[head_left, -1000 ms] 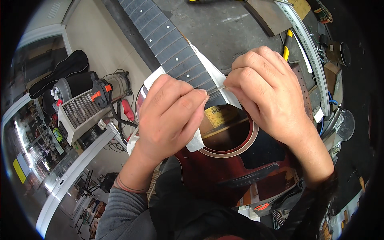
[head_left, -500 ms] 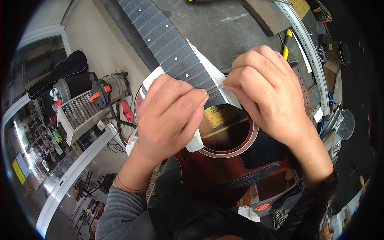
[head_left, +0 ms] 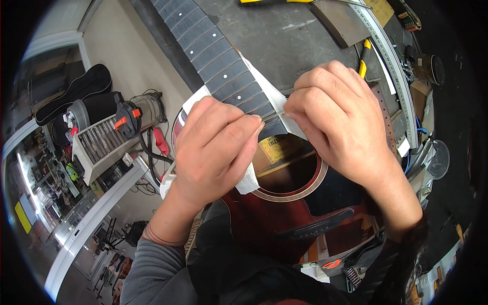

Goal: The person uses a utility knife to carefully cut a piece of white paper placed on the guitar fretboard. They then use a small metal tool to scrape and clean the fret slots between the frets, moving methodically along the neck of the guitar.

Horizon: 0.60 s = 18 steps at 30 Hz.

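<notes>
A dark red acoustic guitar (head_left: pixel 259 218) lies strings-off below me, its fretboard (head_left: pixel 219 58) running to the upper left. White masking paper (head_left: pixel 268 90) lines both sides of the board's end, by the soundhole rim (head_left: pixel 305 190). My left hand (head_left: pixel 211 147) is closed in a pinch above the left part of the last frets. On the right edge, my right hand (head_left: pixel 345 122) pinches the end of a thin metal strip, apparently fret wire (head_left: pixel 280 113), lying across the board. The strip's left end is hidden by my left fingertips.
A yellow-handled tool (head_left: pixel 364 58), a dark wooden block (head_left: pixel 340 23) and a long metal ruler (head_left: pixel 391 56) lie on the grey bench (head_left: pixel 274 46) beyond my right hand. Red-handled scissors (head_left: pixel 332 264) sit below the guitar. A black instrument case (head_left: pixel 76 94) stands at left.
The view has shifted slightly, so the fretboard sits a little lower and a yellow tool at the top shows more. Both hands keep the same pinched pose over the board's end.
</notes>
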{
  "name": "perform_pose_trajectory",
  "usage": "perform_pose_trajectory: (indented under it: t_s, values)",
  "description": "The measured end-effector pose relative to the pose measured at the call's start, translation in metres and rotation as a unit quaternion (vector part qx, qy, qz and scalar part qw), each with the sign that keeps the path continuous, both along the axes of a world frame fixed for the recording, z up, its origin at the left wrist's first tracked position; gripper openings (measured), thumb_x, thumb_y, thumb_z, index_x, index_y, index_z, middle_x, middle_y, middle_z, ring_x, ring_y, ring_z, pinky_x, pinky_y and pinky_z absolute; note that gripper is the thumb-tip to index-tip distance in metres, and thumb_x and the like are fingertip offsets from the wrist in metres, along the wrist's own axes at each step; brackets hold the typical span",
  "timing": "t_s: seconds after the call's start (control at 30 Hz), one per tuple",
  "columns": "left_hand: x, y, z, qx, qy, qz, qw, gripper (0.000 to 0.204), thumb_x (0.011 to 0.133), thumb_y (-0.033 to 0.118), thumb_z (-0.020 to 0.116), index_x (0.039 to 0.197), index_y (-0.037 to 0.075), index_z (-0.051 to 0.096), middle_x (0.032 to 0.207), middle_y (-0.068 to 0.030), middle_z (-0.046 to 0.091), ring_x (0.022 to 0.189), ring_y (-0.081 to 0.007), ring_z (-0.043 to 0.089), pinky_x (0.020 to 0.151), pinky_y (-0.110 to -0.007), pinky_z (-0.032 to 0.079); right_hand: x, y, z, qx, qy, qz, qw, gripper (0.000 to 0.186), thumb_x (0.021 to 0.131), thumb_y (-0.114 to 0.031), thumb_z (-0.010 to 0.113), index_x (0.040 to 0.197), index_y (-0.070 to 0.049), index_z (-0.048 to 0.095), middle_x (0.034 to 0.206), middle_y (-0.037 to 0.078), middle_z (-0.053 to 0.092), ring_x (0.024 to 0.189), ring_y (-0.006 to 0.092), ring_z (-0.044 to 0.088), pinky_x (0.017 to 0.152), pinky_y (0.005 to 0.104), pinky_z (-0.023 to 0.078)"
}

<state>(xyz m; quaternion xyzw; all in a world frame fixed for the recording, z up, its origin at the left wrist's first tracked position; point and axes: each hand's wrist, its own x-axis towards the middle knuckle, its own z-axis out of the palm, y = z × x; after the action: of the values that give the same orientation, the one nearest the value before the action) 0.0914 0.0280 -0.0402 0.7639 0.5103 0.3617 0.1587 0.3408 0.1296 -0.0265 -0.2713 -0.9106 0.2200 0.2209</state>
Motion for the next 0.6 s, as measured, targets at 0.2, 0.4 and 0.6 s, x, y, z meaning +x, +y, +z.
perform_pose_trajectory:
  t_s: [0.2, 0.4, 0.6]
  values:
    - [0.0028, 0.0006, 0.0048, 0.012, 0.015, -0.003, 1.0, 0.031, 0.083, -0.012, 0.091, 0.11, 0.0, 0.081, 0.094, -0.0098, 0.074, 0.077, -0.0266, 0.065, 0.069, -0.039, 0.049, -0.0007, -0.0014, 0.0001, 0.023, -0.004, 0.007, 1.0, 0.03, 0.081, -0.008, 0.089, 0.108, -0.009, 0.075, 0.112, 0.006, 0.072, 0.104, 0.033, 0.07, 0.088, 0.0465, 0.055]
    - [-0.0001, 0.0001, 0.0027, 0.009, -0.01, -0.011, 1.0, 0.032, 0.083, -0.013, 0.092, 0.11, -0.001, 0.081, 0.093, -0.01, 0.074, 0.076, -0.0264, 0.064, 0.068, -0.039, 0.049, -0.0001, -0.0026, -0.0003, 0.013, 0.006, 0.007, 1.0, 0.031, 0.081, -0.008, 0.09, 0.108, -0.009, 0.075, 0.111, 0.007, 0.072, 0.104, 0.0334, 0.07, 0.089, 0.0462, 0.056]
    - [0.0016, 0.0002, 0.0025, 0.02, 0.011, 0.006, 1.0, 0.032, 0.082, -0.013, 0.092, 0.11, -0.001, 0.08, 0.093, -0.0102, 0.074, 0.076, -0.0264, 0.064, 0.068, -0.039, 0.049, -0.0038, -0.003, 0.0024, 0.005, -0.018, -0.006, 1.0, 0.031, 0.081, -0.008, 0.09, 0.108, -0.009, 0.075, 0.111, 0.008, 0.072, 0.105, 0.0339, 0.071, 0.091, 0.047, 0.057]
